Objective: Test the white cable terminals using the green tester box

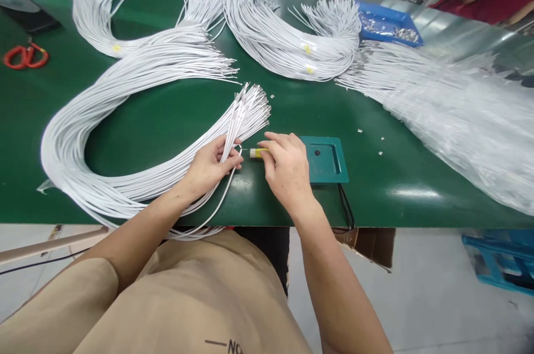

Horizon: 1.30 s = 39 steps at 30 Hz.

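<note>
Beside cable bundle: right hand pinching (apparently) yellow piece.

Red-handled scissors lie near the bench's left edge, a dark phone just behind them. A blue tray of metal terminals sits at the far edge, clear plastic sheeting covering the right end.

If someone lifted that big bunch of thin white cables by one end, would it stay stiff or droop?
The bunch of thin white cables would probably droop: it already lies in loose curves across the green table. The strands would likely fan apart, as the metal-tipped ends do near the left hand. It looks fairly light for its bulk, though that is hard to judge.
</note>
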### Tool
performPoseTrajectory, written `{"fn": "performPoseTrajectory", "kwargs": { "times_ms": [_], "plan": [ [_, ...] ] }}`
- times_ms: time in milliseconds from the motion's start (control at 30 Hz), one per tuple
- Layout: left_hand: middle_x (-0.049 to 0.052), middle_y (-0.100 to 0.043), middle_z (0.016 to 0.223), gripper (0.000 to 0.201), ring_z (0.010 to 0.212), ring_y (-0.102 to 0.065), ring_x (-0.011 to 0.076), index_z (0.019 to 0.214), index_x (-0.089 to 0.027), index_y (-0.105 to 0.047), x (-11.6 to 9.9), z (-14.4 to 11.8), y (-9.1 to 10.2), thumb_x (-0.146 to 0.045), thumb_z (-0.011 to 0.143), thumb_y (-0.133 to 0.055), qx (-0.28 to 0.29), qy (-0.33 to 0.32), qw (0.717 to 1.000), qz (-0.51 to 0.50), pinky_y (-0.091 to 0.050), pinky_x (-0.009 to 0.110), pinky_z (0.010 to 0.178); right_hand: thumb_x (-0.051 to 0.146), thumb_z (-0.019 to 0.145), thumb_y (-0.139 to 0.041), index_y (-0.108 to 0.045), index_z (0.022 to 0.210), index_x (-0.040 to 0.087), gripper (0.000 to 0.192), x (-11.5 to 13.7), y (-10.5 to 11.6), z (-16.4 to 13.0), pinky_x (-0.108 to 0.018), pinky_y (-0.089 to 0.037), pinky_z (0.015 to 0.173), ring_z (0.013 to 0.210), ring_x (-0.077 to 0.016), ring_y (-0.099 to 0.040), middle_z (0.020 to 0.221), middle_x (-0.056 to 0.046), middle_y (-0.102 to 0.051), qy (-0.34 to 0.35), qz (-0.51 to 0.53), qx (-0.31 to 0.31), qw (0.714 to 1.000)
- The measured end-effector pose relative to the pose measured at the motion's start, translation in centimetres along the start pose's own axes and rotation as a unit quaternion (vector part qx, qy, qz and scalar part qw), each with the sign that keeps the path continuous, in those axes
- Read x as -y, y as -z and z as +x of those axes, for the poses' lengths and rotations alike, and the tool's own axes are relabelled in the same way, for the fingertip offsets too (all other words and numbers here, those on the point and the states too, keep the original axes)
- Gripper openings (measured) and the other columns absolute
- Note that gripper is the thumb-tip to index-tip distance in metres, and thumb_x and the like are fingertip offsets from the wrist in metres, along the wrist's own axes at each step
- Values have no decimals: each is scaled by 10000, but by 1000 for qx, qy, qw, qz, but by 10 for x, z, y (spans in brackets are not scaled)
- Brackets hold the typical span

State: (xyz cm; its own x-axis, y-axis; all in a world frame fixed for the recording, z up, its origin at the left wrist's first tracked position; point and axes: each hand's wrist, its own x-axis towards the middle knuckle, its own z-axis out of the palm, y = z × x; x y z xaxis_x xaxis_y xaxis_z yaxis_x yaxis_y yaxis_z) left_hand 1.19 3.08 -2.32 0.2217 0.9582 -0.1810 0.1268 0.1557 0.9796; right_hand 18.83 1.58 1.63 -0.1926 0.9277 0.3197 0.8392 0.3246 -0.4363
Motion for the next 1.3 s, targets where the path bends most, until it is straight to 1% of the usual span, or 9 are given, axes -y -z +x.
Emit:
{"fn": "performPoseTrajectory", "kwargs": {
  "times_ms": [133,367,533,667,767,900,1067,1167,1300],
  "plan": [
    [-19,-623,751,321,690,-651,141,1039,-186,-530,-12,-12,4,-268,762,-670,4,-13,1000,-23,-452,213,542,181,872,-516,-713,855,189,198,10,-4,10,-385,-410,996,1087,-218,-589,1122,-73,-689,-30,85,9,996],
    [-14,-640,763,250,698,-647,142,1007,-182,-583,-16,-23,4,-238,774,-654,-15,-60,998,10,-509,282,703,307,804,-612,-715,716,218,162,23,-4,21,-363,-435,949,1087,-221,-612,1060,-50,-708,-129,229,72,962],
    [2,-669,801,285,731,-663,164,1049,-187,-591,-15,-27,6,-279,785,-646,-26,-68,997,37,-519,318,759,235,784,-572,-683,678,200,157,23,-2,16,-326,-453,913,1026,-194,-638,1075,-48,-700,-133,271,91,949],
    [7,-685,808,283,717,-664,166,1042,-188,-604,-18,-29,5,-284,779,-645,-28,-69,996,54,-519,309,740,195,753,-560,-643,642,197,139,24,2,12,-315,-468,859,942,-187,-651,1003,-34,-715,-153,220,69,961],
    [7,-692,816,258,703,-660,160,1018,-188,-614,-19,-30,4,-262,773,-641,-27,-67,996,51,-518,304,736,221,792,-534,-658,749,203,132,26,4,10,-312,-471,828,881,-176,-649,936,-21,-723,-165,194,47,966],
    [3,-676,783,291,703,-660,152,1027,-173,-601,-20,-27,3,-262,757,-664,-14,-46,999,13,-506,274,682,242,838,-547,-640,834,206,100,27,2,5,-312,-456,833,905,-180,-623,936,-22,-712,-77,168,60,981],
    [11,-666,759,368,672,-675,158,1061,-160,-563,-18,-18,1,-274,733,-686,37,42,996,-65,-436,209,506,198,903,-469,-607,845,202,151,14,2,3,-357,-394,890,952,-217,-570,940,-56,-690,31,16,66,997],
    [24,-672,786,374,692,-680,166,1059,-161,-558,-16,-11,-2,-288,731,-685,27,49,997,-45,-426,204,491,196,882,-507,-603,895,188,97,-4,6,8,-382,-365,911,943,-236,-554,939,-70,-681,41,-74,73,994],
    [25,-673,781,363,684,-675,165,1042,-165,-563,-10,-1,-6,-290,724,-683,11,42,999,-24,-434,211,498,145,833,-557,-592,829,185,54,-23,6,15,-378,-367,905,796,-210,-560,781,-49,-661,42,-127,138,981]
  ]
}}
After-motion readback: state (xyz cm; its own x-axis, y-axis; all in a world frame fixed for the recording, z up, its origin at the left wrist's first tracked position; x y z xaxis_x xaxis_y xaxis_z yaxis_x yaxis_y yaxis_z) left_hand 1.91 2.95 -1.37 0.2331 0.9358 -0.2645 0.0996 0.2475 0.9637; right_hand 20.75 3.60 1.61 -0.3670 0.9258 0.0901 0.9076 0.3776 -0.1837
